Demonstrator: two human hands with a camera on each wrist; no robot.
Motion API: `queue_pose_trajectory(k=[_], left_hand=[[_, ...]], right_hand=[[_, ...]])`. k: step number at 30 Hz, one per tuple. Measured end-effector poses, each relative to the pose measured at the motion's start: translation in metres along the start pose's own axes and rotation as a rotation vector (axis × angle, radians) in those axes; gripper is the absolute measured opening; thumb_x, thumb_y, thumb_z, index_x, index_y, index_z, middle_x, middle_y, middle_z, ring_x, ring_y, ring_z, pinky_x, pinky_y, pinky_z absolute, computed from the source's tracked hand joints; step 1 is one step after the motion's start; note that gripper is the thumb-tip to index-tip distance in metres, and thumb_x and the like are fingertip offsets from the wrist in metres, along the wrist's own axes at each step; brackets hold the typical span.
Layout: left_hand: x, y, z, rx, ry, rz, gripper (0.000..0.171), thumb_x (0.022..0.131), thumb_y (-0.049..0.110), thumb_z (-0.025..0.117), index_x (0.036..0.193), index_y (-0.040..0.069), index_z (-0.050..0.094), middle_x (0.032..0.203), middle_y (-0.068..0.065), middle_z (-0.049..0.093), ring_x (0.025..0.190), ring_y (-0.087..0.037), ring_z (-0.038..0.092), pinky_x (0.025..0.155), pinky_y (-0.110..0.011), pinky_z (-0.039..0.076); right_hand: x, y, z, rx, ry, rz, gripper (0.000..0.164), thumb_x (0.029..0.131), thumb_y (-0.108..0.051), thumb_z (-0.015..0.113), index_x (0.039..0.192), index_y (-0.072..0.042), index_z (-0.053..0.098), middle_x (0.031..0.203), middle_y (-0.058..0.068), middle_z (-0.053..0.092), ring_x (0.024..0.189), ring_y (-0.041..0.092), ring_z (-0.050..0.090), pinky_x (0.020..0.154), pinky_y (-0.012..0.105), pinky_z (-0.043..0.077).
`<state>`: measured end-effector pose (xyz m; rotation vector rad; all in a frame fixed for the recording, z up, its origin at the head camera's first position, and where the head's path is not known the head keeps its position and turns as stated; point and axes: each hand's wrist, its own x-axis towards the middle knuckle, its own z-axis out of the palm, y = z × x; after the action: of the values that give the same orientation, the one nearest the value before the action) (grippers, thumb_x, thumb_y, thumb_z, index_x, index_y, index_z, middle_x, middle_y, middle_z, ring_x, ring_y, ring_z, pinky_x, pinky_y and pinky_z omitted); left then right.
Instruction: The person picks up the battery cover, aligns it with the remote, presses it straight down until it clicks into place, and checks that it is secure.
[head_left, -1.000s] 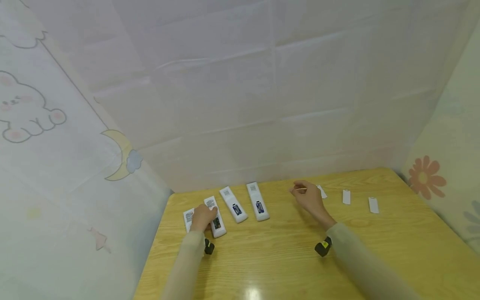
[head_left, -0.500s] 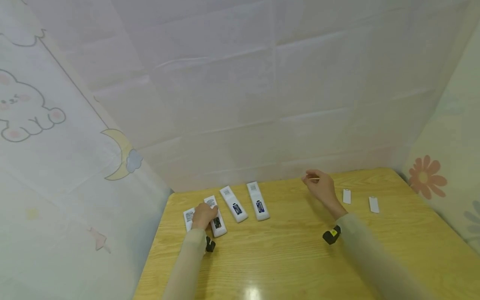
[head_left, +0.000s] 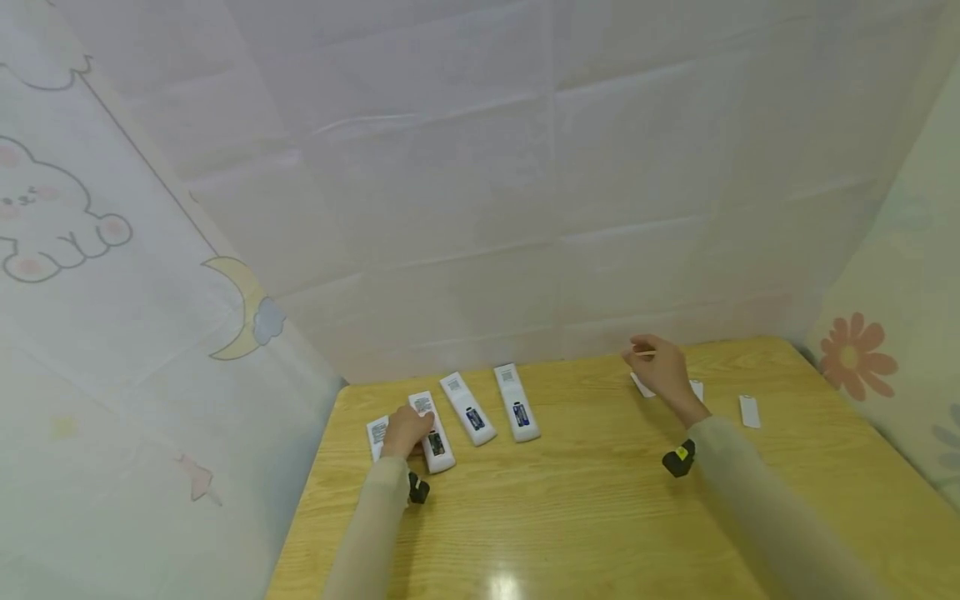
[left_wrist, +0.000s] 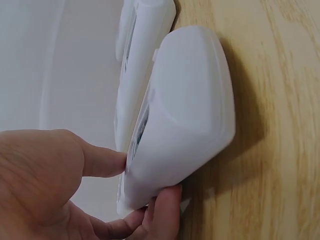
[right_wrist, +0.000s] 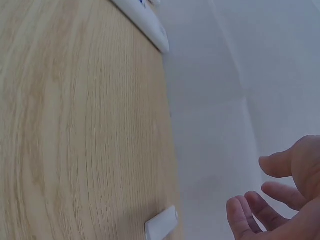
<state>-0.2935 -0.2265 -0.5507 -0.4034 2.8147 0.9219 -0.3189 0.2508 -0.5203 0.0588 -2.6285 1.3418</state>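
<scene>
My left hand (head_left: 407, 431) holds a white remote control (head_left: 438, 446) lying back up, its battery compartment uncovered and dark. In the left wrist view, the thumb (left_wrist: 107, 162) lies on one edge of this remote and the fingers curl under the other side. My right hand (head_left: 663, 372) hovers near the table's back edge, over the small white battery covers. The right wrist view shows its thumb (right_wrist: 276, 164) and fingers apart with nothing between them. One battery cover (head_left: 642, 385) lies below it, and another cover (head_left: 698, 388) is partly hidden by the hand.
Two more remotes, a slanted remote (head_left: 467, 408) and a remote (head_left: 517, 402) to its right, show blue batteries. The leftmost remote (head_left: 377, 433) is half hidden behind my left hand. A third cover (head_left: 749, 412) lies at the right. A white sheeted wall (head_left: 450, 250) borders the wooden table (head_left: 570, 517).
My right hand has moved right and slightly toward the back, passing over the leftmost battery cover, which shows again. My left hand stays on the same remote.
</scene>
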Motion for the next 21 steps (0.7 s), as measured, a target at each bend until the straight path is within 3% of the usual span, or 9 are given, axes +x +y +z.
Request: queue_pose_trajectory(k=[4, 7, 11, 14, 21], left_hand=[[0.003, -0.002, 0.000, -0.024, 0.003, -0.001, 0.038, 0.105, 0.031, 0.059, 0.106, -0.007, 0.066, 0.096, -0.021, 0.068, 0.077, -0.028, 0.066, 0.064, -0.036, 0.057], [0.005, -0.002, 0.000, -0.026, -0.004, -0.005, 0.034, 0.106, 0.030, 0.058, 0.093, -0.001, 0.063, 0.089, -0.018, 0.066, 0.074, -0.027, 0.066, 0.063, -0.034, 0.055], [0.003, -0.001, 0.000, -0.104, -0.007, -0.027, 0.032, 0.106, 0.027, 0.058, 0.080, 0.009, 0.049, 0.081, -0.011, 0.060, 0.070, -0.023, 0.065, 0.060, -0.032, 0.060], [0.002, -0.002, -0.001, -0.180, -0.003, -0.045, 0.030, 0.104, 0.025, 0.060, 0.083, 0.009, 0.048, 0.086, -0.011, 0.059, 0.074, -0.023, 0.066, 0.062, -0.032, 0.063], [0.001, -0.006, -0.003, -0.281, -0.010, -0.069, 0.034, 0.105, 0.025, 0.062, 0.080, 0.013, 0.043, 0.078, -0.004, 0.048, 0.069, -0.019, 0.059, 0.067, -0.034, 0.065]], right_hand=[[0.002, 0.006, -0.003, -0.007, -0.022, 0.006, 0.050, 0.110, -0.026, 0.061, 0.149, 0.005, 0.055, 0.141, 0.034, 0.060, 0.124, 0.052, 0.063, 0.093, 0.060, 0.062], [0.004, 0.010, -0.005, -0.016, -0.035, 0.010, 0.049, 0.110, -0.023, 0.061, 0.149, 0.005, 0.054, 0.141, 0.035, 0.059, 0.123, 0.051, 0.063, 0.091, 0.058, 0.063], [0.008, 0.017, -0.007, -0.042, -0.041, 0.000, 0.048, 0.109, -0.018, 0.061, 0.149, 0.008, 0.053, 0.140, 0.037, 0.059, 0.119, 0.052, 0.064, 0.086, 0.055, 0.064], [0.011, 0.022, -0.006, -0.063, -0.040, -0.003, 0.047, 0.108, -0.016, 0.062, 0.147, 0.009, 0.054, 0.138, 0.038, 0.059, 0.117, 0.053, 0.065, 0.086, 0.056, 0.064], [0.017, 0.027, -0.004, -0.078, -0.054, -0.002, 0.047, 0.107, -0.015, 0.063, 0.145, 0.012, 0.055, 0.136, 0.040, 0.060, 0.117, 0.055, 0.066, 0.088, 0.057, 0.064]])
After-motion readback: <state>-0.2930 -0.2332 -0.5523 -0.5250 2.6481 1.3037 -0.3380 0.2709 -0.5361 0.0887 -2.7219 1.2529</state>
